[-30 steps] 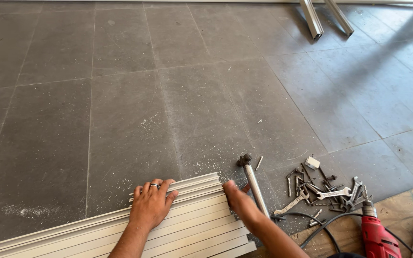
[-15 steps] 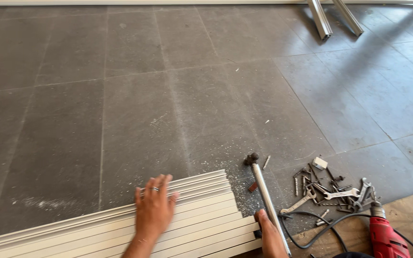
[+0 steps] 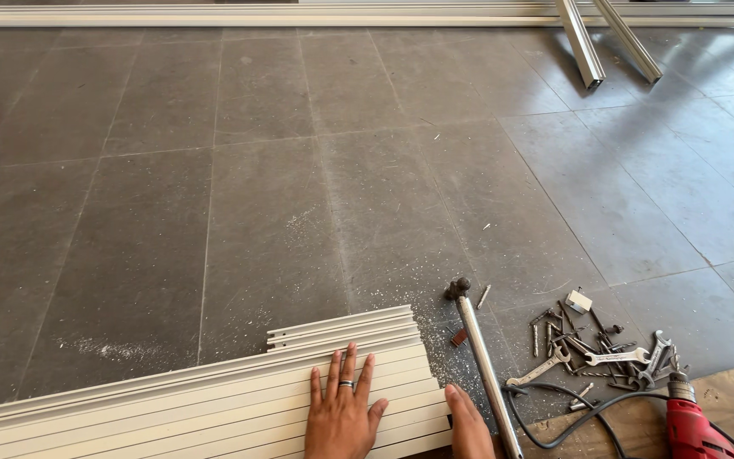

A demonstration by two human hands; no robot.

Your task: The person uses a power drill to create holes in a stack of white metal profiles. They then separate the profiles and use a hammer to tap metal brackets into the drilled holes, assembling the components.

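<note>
A stack of pale aluminium profile strips (image 3: 180,399) lies across the grey tiled floor at the bottom of the head view. My left hand (image 3: 341,410) rests flat on top of the strips with fingers spread; it wears a ring. My right hand (image 3: 467,421) presses against the strips' right end, fingers together and flat, holding nothing. Just right of that hand lies a hammer (image 3: 482,357) with a shiny metal shaft, its head pointing away from me.
Wrenches, drill bits and screws (image 3: 605,344) are scattered at the right. A red power drill (image 3: 690,425) with a black cable (image 3: 554,416) lies on a wooden board at the bottom right. Long metal profiles (image 3: 588,42) lie at the far edge.
My right hand slid from the top of the strips to their right end. The view shifted, so the hands and strips sit lower and further right.
</note>
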